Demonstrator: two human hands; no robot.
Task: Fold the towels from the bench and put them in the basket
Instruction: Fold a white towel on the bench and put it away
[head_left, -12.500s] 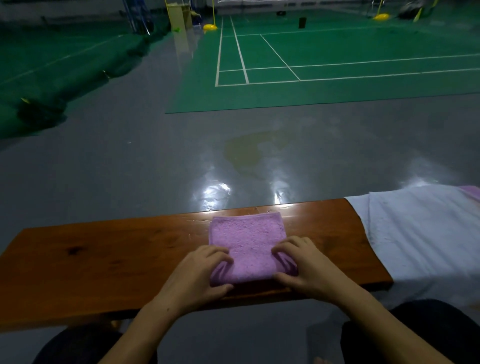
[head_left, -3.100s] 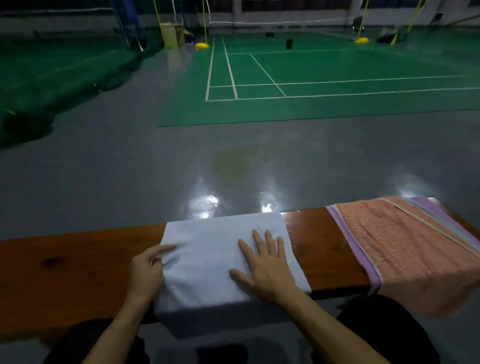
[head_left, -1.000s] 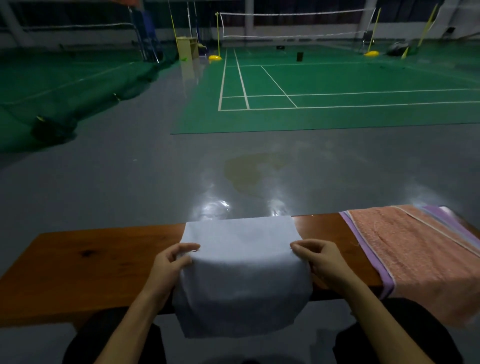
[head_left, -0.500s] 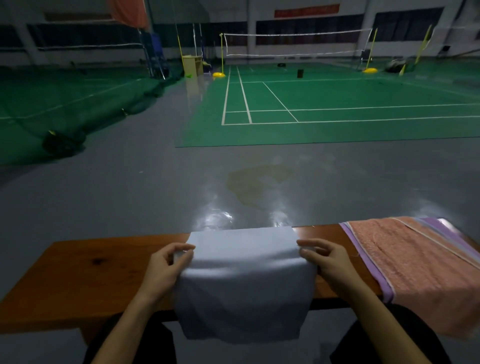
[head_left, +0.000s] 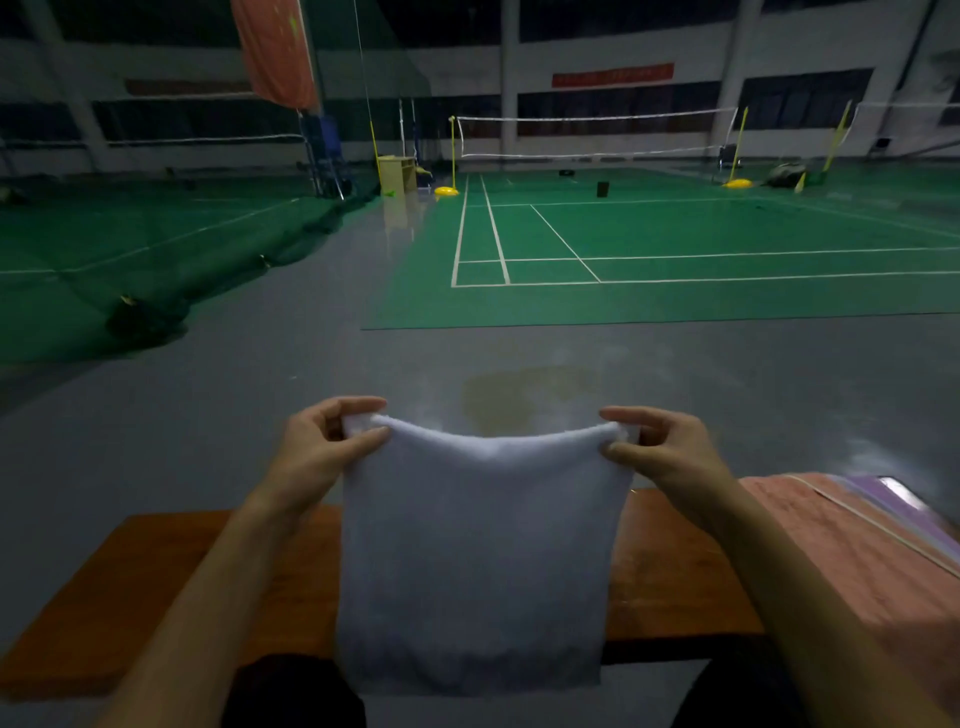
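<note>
A white towel (head_left: 475, 551) hangs in the air in front of me, above the wooden bench (head_left: 156, 587). My left hand (head_left: 324, 447) pinches its top left corner and my right hand (head_left: 660, 452) pinches its top right corner. The top edge sags slightly between them and the lower edge drops below the bench's front edge. At the bench's right end lies a peach towel (head_left: 852, 561) on top of a purple towel (head_left: 904, 506). No basket is in view.
Beyond the bench stretches a grey glossy floor (head_left: 260, 395), then a green badminton court (head_left: 649, 249) with a net (head_left: 597, 135). A dark bag (head_left: 143, 319) sits on the floor at the left. My dark-clothed knees show under the bench.
Both hands have lifted the white towel off the bench by its two top corners, so it now hangs free. The camera has tilted upward.
</note>
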